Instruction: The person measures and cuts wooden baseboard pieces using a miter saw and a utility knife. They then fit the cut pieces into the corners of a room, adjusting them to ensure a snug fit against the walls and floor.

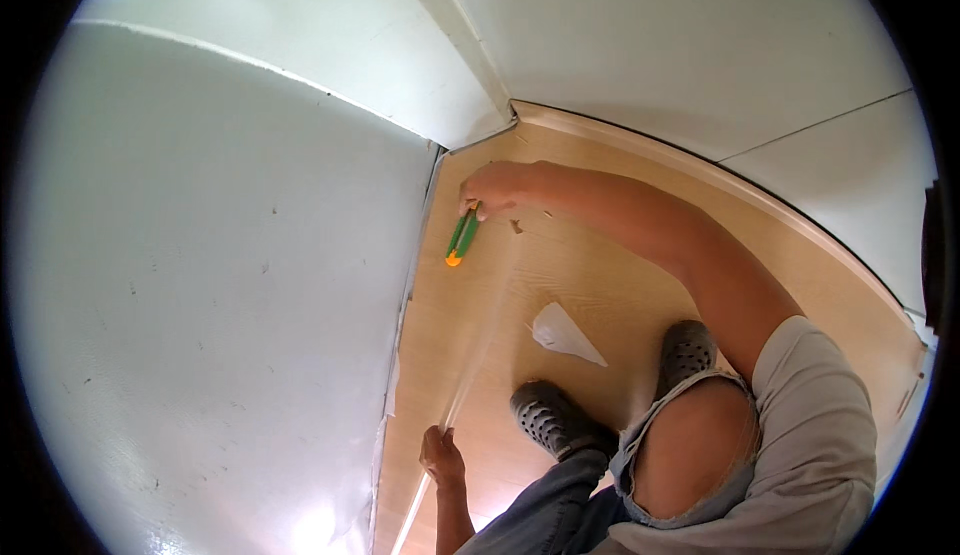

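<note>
My right hand [488, 191] reaches far forward, its fingers closed around a green utility knife [464, 235] with an orange-yellow end. That coloured end points back toward me; the blade cannot be made out. Nearer to me, my left hand [441, 458] pinches a long, thin, pale strip [413, 510]. Beyond the left hand a see-through stretch of it runs over the wood-patterned floor [600, 255], fading out near a small brown scrap [516, 226]. The knife is beside the left-hand wall, apart from my left hand.
A white cone-shaped piece [566, 335] lies on the floor ahead of my grey clogs [560, 418]. On the left rises a pale panel [220, 255] with a rough lower edge. A wall with a baseboard [640, 139] closes off the far side, meeting a corner post [455, 25].
</note>
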Demonstrator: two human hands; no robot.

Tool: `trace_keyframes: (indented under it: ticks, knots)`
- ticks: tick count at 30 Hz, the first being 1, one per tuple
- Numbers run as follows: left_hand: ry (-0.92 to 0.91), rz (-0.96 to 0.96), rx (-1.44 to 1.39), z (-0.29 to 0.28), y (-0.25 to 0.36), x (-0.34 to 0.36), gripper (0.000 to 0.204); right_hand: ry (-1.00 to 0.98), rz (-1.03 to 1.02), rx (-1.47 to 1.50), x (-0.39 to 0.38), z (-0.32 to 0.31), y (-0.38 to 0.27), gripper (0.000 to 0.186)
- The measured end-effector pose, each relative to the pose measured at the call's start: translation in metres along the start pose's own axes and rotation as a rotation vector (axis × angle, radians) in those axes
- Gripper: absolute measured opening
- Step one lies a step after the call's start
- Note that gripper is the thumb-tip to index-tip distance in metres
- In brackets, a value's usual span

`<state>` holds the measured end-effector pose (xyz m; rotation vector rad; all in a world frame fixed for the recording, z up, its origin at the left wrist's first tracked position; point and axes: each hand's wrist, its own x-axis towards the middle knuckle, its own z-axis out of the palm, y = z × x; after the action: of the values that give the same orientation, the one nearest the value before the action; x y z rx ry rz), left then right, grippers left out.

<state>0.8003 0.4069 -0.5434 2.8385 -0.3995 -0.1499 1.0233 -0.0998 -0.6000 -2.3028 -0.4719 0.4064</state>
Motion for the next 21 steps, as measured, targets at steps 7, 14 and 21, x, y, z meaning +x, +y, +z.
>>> trace_keyframes:
  ticks: [7,14,21]
  knots:
    - [0.049,0.048,-0.005,-0.014,-0.010,0.028,0.021,0.025,0.059,-0.330,-0.053,0.013,0.006,0.018]
    - [-0.106,-0.025,0.002,0.019,0.040,0.093,0.018,0.337,0.226,-0.049,-0.125,0.030,0.000,0.013]
    - [-0.148,0.118,0.001,0.045,0.081,0.147,0.019,0.470,0.590,0.362,-0.064,-0.002,-0.010,0.050]
